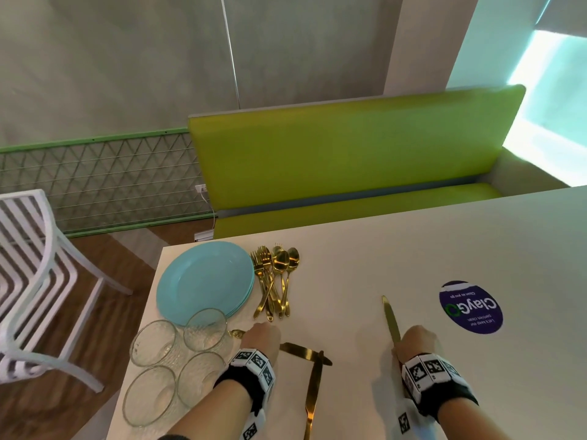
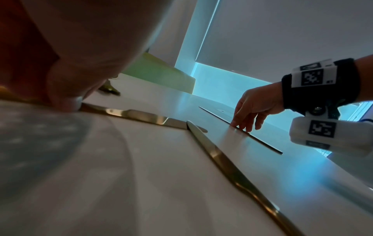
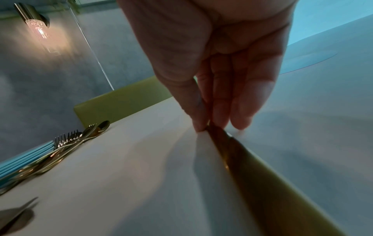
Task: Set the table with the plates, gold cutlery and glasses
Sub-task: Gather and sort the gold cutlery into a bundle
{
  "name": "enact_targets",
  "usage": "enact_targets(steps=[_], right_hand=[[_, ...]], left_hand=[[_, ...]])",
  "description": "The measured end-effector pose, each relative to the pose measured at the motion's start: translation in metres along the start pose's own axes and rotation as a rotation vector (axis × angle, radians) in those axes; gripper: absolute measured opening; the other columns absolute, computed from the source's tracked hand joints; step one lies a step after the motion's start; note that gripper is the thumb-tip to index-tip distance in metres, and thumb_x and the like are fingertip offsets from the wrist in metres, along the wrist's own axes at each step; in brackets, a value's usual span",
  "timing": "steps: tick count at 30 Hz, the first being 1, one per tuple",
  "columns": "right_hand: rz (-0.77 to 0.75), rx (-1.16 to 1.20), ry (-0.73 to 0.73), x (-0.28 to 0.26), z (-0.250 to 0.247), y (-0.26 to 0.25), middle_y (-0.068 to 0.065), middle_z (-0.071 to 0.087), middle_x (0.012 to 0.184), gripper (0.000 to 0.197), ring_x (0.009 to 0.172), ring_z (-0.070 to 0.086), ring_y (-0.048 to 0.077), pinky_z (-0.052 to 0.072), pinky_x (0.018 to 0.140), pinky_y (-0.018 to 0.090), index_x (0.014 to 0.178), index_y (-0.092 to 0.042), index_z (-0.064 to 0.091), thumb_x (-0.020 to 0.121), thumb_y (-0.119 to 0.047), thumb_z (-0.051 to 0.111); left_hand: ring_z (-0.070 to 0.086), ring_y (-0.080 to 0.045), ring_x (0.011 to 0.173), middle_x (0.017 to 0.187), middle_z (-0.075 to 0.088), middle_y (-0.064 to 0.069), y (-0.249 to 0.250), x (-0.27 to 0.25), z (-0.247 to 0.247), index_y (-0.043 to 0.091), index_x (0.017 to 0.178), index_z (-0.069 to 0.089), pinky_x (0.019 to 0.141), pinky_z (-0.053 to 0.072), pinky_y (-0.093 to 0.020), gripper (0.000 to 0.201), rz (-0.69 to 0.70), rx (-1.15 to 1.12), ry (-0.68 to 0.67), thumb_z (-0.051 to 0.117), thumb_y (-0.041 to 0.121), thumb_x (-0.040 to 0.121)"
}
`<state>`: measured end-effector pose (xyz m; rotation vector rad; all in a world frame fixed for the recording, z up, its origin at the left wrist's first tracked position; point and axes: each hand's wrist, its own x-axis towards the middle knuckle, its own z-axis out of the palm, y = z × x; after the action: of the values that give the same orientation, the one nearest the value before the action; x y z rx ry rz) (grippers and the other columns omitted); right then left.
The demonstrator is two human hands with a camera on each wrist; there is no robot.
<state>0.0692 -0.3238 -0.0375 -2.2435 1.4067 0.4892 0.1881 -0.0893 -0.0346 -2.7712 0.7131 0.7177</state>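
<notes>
Stage: early; nothing laid as a setting yet.
Plates (image 1: 203, 281): stacked, left of frame.
Glasses (image 1: 178, 360): grouped lower left.
Cutlery pile (image 1: 274, 281): centre.
Right hand (image 1: 416, 341): fingertips pinch a knife (image 1: 390, 319) on the table (image 1: 444, 249).
Left hand (image 1: 262, 339): touches another knife (image 1: 305, 352); grip unclear.

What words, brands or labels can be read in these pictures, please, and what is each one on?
"ClayGO": round purple sticker on the table, seen upside down in the head view.
"Clean as you go": same sticker, small print, only just legible.
The sticker's other small lines: too blurred to read.
Wristband markers: black-and-white code patterns, no words.
</notes>
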Motion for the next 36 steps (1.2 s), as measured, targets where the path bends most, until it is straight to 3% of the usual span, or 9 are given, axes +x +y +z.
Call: enact_targets(steps=[8, 12, 14, 17, 22, 26, 29, 33, 36], right_hand=[[-0.009, 0.035, -0.021, -0.011, -0.002, 0.006, 0.009, 0.062, 0.083, 0.02, 0.085, 0.065, 0.026, 0.042, 0.064, 0.022, 0.094, -0.004, 0.068, 0.079, -0.018, 0.066], [-0.013, 0.043, -0.024, -0.014, -0.003, 0.008, 0.01, 0.066, 0.09, 0.023, 0.075, 0.055, 0.023, 0.043, 0.065, 0.022, 0.096, -0.004, 0.067, 0.079, -0.019, 0.067], [-0.016, 0.044, -0.02, -0.015, -0.003, 0.01, 0.008, 0.062, 0.083, 0.023, 0.076, 0.057, 0.023, 0.043, 0.065, 0.022, 0.096, -0.005, 0.067, 0.078, -0.019, 0.067], [-0.036, 0.025, -0.025, -0.018, -0.005, 0.01, 0.01, 0.069, 0.095, 0.024, 0.089, 0.066, 0.024, 0.044, 0.065, 0.022, 0.096, -0.005, 0.067, 0.079, -0.022, 0.069], [-0.046, 0.012, -0.059, -0.018, -0.01, 0.011, 0.009, 0.068, 0.092, 0.027, 0.086, 0.065, 0.023, 0.045, 0.065, 0.021, 0.095, -0.006, 0.067, 0.078, -0.026, 0.069], [-0.038, 0.122, -0.081, -0.013, -0.016, 0.009, 0.006, 0.062, 0.071, 0.024, 0.07, 0.061, 0.021, 0.047, 0.059, 0.025, 0.062, -0.009, 0.057, 0.074, -0.024, 0.071], [-0.05, 0.321, -0.168, -0.008, -0.02, -0.002, 0.009, 0.063, 0.051, 0.027, 0.054, 0.062, 0.025, 0.057, 0.062, 0.038, 0.053, -0.004, 0.06, 0.073, -0.018, 0.073], [-0.213, 0.738, -0.318, -0.025, -0.04, -0.036, 0.011, 0.06, 0.049, 0.023, 0.037, 0.053, 0.019, 0.046, 0.04, 0.022, 0.06, 0.001, 0.06, 0.083, 0.0, 0.062], [-0.353, 0.837, -0.372, -0.038, -0.052, -0.057, 0.01, 0.064, 0.059, 0.017, 0.04, 0.054, 0.014, 0.042, 0.039, 0.02, 0.07, 0.0, 0.064, 0.086, 0.0, 0.058]], left_hand=[[0.053, -0.031, 0.119, 0.13, 0.053, -0.019, 0.007, 0.001, -0.006, -0.001, 0.125, 0.053, 0.097, 0.044, -0.035, 0.035, 0.1, 0.09, 0.016, 0.032, 0.0, 0.097], [0.046, -0.03, 0.125, 0.134, 0.049, -0.017, 0.016, 0.002, -0.011, 0.001, 0.127, 0.049, 0.097, 0.043, -0.038, 0.037, 0.152, 0.117, 0.089, 0.03, -0.004, 0.096], [0.044, -0.029, 0.126, 0.134, 0.05, -0.017, 0.023, 0.002, -0.016, 0.002, 0.128, 0.049, 0.098, 0.043, -0.038, 0.037, 0.144, 0.134, 0.134, 0.03, -0.002, 0.096], [0.048, -0.028, 0.122, 0.128, 0.055, -0.016, 0.032, -0.003, -0.029, 0.003, 0.125, 0.049, 0.095, 0.045, -0.037, 0.034, 0.107, 0.087, 0.224, 0.029, 0.003, 0.097], [0.058, -0.026, 0.113, 0.12, 0.063, -0.011, 0.039, -0.004, -0.055, 0.006, 0.121, 0.048, 0.093, 0.045, -0.035, 0.027, -0.034, -0.491, 0.233, 0.041, 0.017, 0.098], [0.059, -0.017, 0.091, 0.102, 0.067, -0.004, 0.044, -0.004, -0.062, 0.01, 0.109, 0.05, 0.087, 0.044, -0.029, 0.018, -0.045, -0.904, 0.147, 0.041, 0.02, 0.097], [0.061, -0.014, 0.081, 0.085, 0.06, -0.001, 0.048, -0.005, -0.063, 0.009, 0.111, 0.047, 0.084, 0.054, -0.032, 0.017, -0.077, -1.269, 0.059, 0.042, 0.017, 0.098], [0.065, -0.019, 0.08, 0.096, 0.058, -0.007, 0.054, -0.01, -0.063, 0.008, 0.112, 0.042, 0.081, 0.057, -0.035, 0.016, -0.069, -1.53, -0.087, 0.042, 0.014, 0.098], [0.066, -0.023, 0.087, 0.105, 0.061, -0.01, 0.059, -0.015, -0.062, 0.008, 0.112, 0.043, 0.085, 0.057, -0.038, 0.017, -0.034, -1.541, -0.163, 0.043, 0.017, 0.098]])
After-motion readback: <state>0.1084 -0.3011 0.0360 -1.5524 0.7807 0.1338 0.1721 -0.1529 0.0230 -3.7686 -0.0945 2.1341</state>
